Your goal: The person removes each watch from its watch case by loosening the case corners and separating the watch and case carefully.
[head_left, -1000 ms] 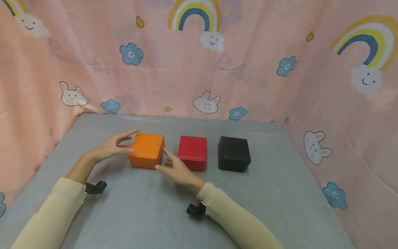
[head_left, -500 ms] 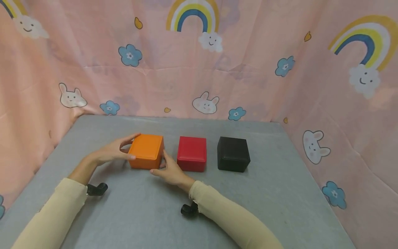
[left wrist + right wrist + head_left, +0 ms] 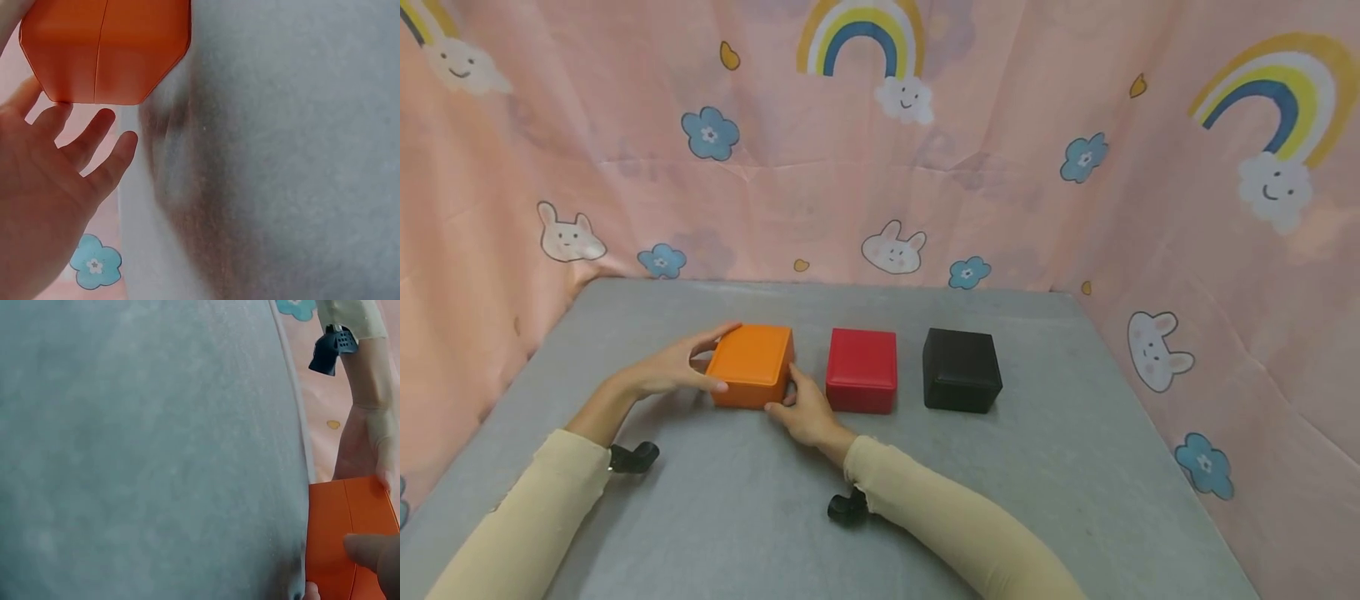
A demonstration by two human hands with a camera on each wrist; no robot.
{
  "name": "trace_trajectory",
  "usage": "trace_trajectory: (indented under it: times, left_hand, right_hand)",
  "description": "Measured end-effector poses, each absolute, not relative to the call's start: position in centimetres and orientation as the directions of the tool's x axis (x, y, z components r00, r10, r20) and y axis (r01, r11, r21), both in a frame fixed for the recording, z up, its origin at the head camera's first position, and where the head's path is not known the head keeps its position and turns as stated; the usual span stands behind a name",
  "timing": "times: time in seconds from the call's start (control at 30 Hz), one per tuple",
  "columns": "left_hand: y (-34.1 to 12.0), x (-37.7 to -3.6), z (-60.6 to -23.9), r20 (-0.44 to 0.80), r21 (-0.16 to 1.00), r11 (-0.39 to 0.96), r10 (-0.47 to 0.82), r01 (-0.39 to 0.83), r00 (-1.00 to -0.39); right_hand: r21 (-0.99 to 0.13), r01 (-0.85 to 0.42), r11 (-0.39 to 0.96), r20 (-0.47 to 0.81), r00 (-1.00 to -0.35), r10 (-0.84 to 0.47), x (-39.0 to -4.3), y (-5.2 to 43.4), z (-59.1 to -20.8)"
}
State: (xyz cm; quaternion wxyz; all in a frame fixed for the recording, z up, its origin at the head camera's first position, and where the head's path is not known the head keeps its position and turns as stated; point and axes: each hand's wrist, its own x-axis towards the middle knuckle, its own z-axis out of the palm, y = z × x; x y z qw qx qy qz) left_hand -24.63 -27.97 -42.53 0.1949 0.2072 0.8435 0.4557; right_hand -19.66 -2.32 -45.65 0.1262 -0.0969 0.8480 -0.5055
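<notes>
So the orange box (image 3: 751,364) sits left of centre in the head view, on the grey surface (image 3: 1075,500), first in a row of three. Just beside it to the right is a red box (image 3: 862,368), and right of that a black box (image 3: 961,369), each with a small gap between.

Both hands are on the orange one. The left hand (image 3: 673,371) comes in from the lower left and has its thumb against the near left corner, with fingers wrapping up along the left side toward the back edge. The right hand (image 3: 802,408) is tucked into the gap between orange and red, fingers curled against the orange box's right side and thumb at its near bottom corner. So the hands are apart, clamped on the box from either side. The box is down flat on the surface.

In the left wrist view the fingers (image 3: 94,134) look fairly spread just under the box. The right wrist view shows a fingertip (image 3: 365,549) pressed on the orange side.

Pink curtain (image 3: 1000,167) with rainbows, bunnies and flowers all round the back and sides.
</notes>
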Motion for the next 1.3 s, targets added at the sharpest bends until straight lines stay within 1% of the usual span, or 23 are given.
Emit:
trace_trajectory:
  times: [0.27,0.4,0.6,0.8,0.97,1.2,1.3]
  left_hand:
    - [-27.78,-24.41,-42.62,-0.126,0.835,0.506,0.559,0.217,-0.82]
    - [-27.7,-24.34,-42.59,-0.126,0.824,0.525,0.536,0.213,-0.835]
    - [-27.7,-24.41,-42.93,-0.097,0.83,0.516,0.507,0.211,-0.857]
    - [-27.62,-24.47,-43.1,-0.075,0.84,0.501,0.483,0.205,-0.872]
    - [-27.58,-24.47,-42.93,-0.075,0.839,0.506,0.472,0.201,-0.878]
    - [-27.7,-24.5,-42.76,-0.085,0.842,0.506,0.462,0.184,-0.883]
    - [-27.71,-24.54,-42.76,-0.091,0.841,0.51,0.461,0.18,-0.883]
  right_hand:
    - [-0.892,-0.026,0.451,-0.107,-0.958,-0.266,-19.59,-2.55,-45.71]
    - [-0.891,-0.02,0.453,-0.109,-0.96,-0.258,-19.64,-2.65,-45.67]
    - [-0.889,-0.011,0.458,-0.121,-0.959,-0.256,-19.63,-2.65,-45.8]
    - [-0.893,-0.039,0.449,-0.091,-0.96,-0.264,-19.62,-2.57,-45.96]
    - [-0.897,-0.033,0.44,-0.094,-0.96,-0.263,-19.61,-2.56,-45.81]
    - [-0.886,-0.045,0.462,-0.071,-0.97,-0.232,-19.4,-2.89,-45.78]
    - [-0.894,-0.038,0.447,-0.071,-0.972,-0.225,-19.3,-2.95,-45.84]
